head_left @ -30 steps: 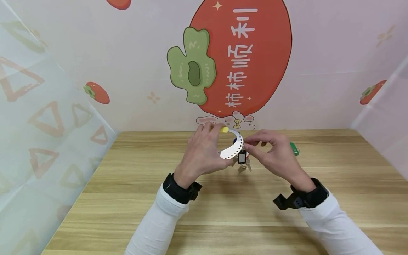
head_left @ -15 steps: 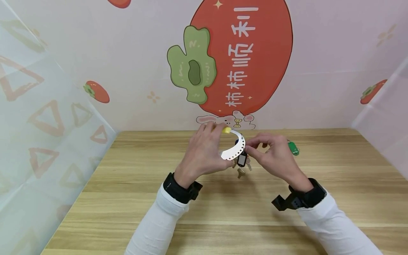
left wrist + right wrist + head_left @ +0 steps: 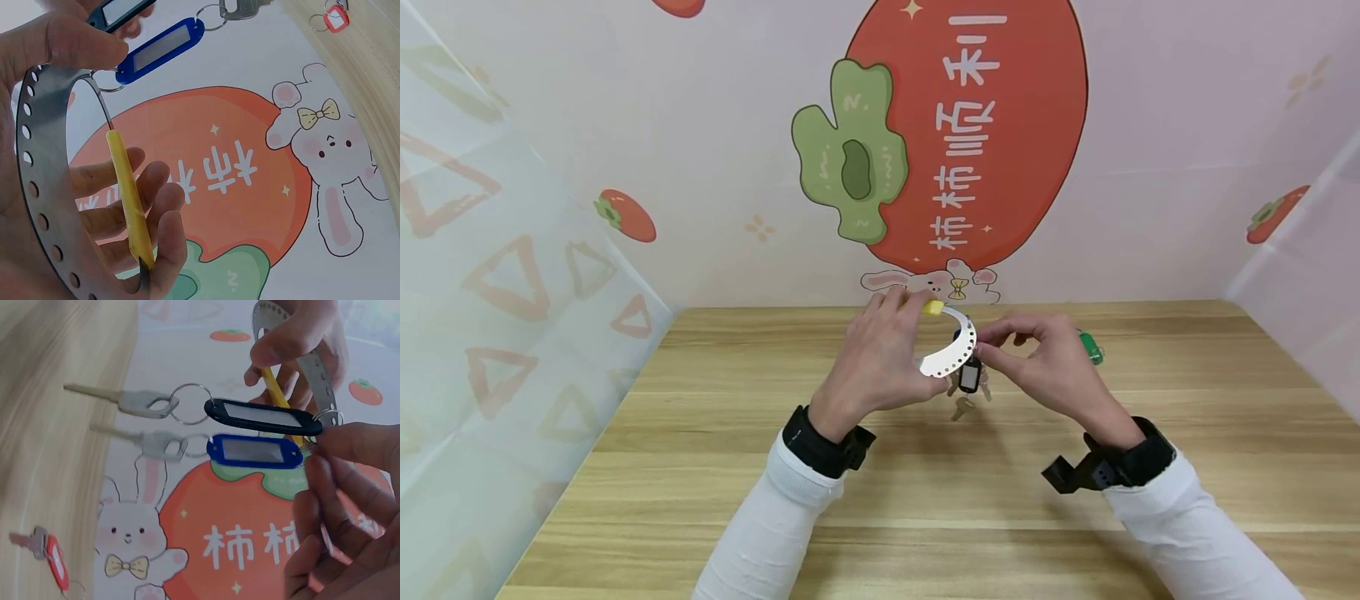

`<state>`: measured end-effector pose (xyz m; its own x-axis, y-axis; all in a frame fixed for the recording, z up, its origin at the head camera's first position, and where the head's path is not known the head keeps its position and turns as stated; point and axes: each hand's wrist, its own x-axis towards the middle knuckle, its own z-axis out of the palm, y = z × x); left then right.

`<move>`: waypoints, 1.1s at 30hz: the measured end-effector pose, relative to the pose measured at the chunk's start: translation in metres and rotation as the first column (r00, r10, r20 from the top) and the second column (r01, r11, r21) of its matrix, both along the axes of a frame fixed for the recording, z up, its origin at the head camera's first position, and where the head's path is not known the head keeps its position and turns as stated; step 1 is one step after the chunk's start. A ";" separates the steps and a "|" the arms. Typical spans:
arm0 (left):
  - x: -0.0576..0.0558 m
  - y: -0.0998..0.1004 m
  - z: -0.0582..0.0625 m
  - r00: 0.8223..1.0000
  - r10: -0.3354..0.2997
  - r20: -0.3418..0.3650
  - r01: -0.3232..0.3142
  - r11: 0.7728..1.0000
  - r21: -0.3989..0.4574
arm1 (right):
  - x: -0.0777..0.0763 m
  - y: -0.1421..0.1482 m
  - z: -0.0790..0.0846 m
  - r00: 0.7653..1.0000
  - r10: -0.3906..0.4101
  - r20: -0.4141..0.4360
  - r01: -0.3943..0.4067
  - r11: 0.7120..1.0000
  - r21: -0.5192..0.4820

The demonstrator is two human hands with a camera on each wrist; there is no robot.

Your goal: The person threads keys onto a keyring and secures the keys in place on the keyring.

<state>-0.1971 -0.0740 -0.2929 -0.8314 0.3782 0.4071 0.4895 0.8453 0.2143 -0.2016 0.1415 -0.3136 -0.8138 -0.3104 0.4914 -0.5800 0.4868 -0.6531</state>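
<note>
My left hand [image 3: 880, 354] grips a crescent-shaped metal key holder [image 3: 47, 187] with a row of holes along its rim and a yellow handle [image 3: 130, 194]. Thumb and fingers of my right hand [image 3: 1045, 367] pinch the small ring [image 3: 328, 417] of a black key tag [image 3: 262, 417], right at the holder's edge. From that tag's other end a silver key [image 3: 147, 405] hangs on a larger ring. Beside it a blue key tag [image 3: 161, 50] with its own key [image 3: 161, 445] hangs at the holder. In the head view the blue tag is mostly hidden behind the holder.
Behind my right hand, a green key tag [image 3: 1092, 348] lies on the wooden table [image 3: 955, 517]. A red key tag [image 3: 57, 562] with a key also lies on the table, toward the back. A printed cloth backdrop [image 3: 722, 125] rises behind the table.
The holder and the pinched black tag have shifted slightly right, and the tag's key has swung out lower into view. Over the last half second both hands have stayed nearly still.
</note>
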 end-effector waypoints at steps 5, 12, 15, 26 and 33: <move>0.000 0.000 0.000 1.000 0.007 0.020 -0.007 1.000 -0.003 | 0.006 -0.004 0.008 0.989 0.044 -0.141 -0.048 0.999 -0.022; 0.000 0.000 0.000 1.000 0.000 0.016 0.000 1.000 0.000 | 0.008 -0.006 0.011 0.981 0.041 -0.189 -0.045 0.999 -0.021; 0.000 0.000 0.000 1.000 -0.007 0.005 0.007 1.000 0.001 | 0.003 -0.002 0.004 0.987 0.017 -0.157 -0.019 1.000 -0.015; 0.001 0.000 0.001 1.000 -0.014 -0.012 0.014 1.000 -0.003 | 0.001 0.001 0.003 0.999 -0.003 0.050 0.004 1.000 -0.013; 0.002 0.001 0.001 1.000 -0.010 0.012 0.010 1.000 -0.004 | 0.003 0.001 0.005 1.000 0.000 0.015 0.000 1.000 0.002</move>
